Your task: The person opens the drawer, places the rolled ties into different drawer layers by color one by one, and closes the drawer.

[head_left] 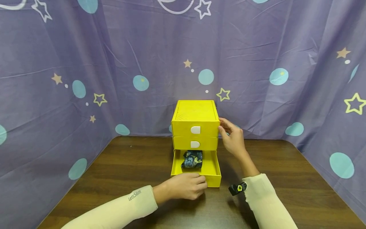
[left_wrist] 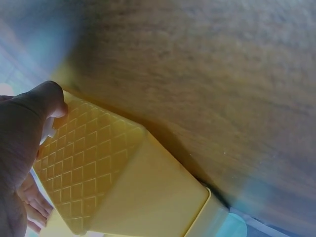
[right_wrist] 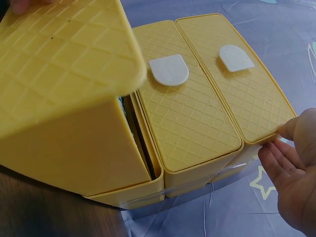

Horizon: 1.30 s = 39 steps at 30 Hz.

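A small yellow drawer cabinet (head_left: 195,110) stands on the table with its lowest drawer (head_left: 214,180) pulled out. Inside that drawer lies a dark blue patterned cloth bundle (head_left: 192,159). My left hand (head_left: 184,186) is at the drawer's front, its thumb (left_wrist: 49,101) and curled fingers holding the white pull tab (left_wrist: 48,131), which is mostly hidden. Against the cabinet's upper right side, near the front corner, my right hand (head_left: 235,140) rests its fingertips and thumb. The two upper drawers, with white pull tabs (right_wrist: 169,70), are closed.
Brown wood-grain table (head_left: 137,159) under the cabinet. A purple curtain (head_left: 160,47) with stars and dots hangs behind and on both sides. A black strap piece (head_left: 236,189) sticks out from the right sleeve cuff.
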Available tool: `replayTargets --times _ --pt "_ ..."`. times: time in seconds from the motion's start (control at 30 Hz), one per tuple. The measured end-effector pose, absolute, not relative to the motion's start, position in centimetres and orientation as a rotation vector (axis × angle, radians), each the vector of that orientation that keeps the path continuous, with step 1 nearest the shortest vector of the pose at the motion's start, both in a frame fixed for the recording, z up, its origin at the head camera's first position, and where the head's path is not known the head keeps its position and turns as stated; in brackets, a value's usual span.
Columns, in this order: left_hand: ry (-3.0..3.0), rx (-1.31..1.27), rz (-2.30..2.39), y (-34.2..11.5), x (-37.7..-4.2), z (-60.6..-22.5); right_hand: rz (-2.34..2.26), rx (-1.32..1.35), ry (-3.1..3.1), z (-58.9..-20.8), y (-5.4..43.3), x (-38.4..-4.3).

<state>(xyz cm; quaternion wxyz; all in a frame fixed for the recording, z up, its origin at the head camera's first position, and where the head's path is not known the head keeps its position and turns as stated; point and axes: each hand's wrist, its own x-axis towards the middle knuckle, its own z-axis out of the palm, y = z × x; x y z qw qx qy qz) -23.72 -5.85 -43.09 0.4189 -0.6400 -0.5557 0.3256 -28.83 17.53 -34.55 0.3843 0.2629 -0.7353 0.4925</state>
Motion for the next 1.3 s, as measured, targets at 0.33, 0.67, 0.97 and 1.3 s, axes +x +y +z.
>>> replayTargets --times 0.33,0.67,0.97,1.3 --pt "-1.372 -1.607 0.803 -5.9 -23.9 -42.5 1.248 0.677 -1.867 -34.5 17.6 -28.8" --pt "-1.43 -1.588 0.848 -6.1 -25.1 -43.3 1.25 0.668 -1.876 -34.5 17.6 -29.0" --pt "-1.438 -1.573 0.841 -6.3 -25.5 -43.1 1.245 0.677 -1.873 -34.4 17.5 -28.9" --pt "-1.47 -1.57 0.859 -6.2 -26.0 -43.3 1.245 0.665 -1.873 -34.4 17.5 -28.8"
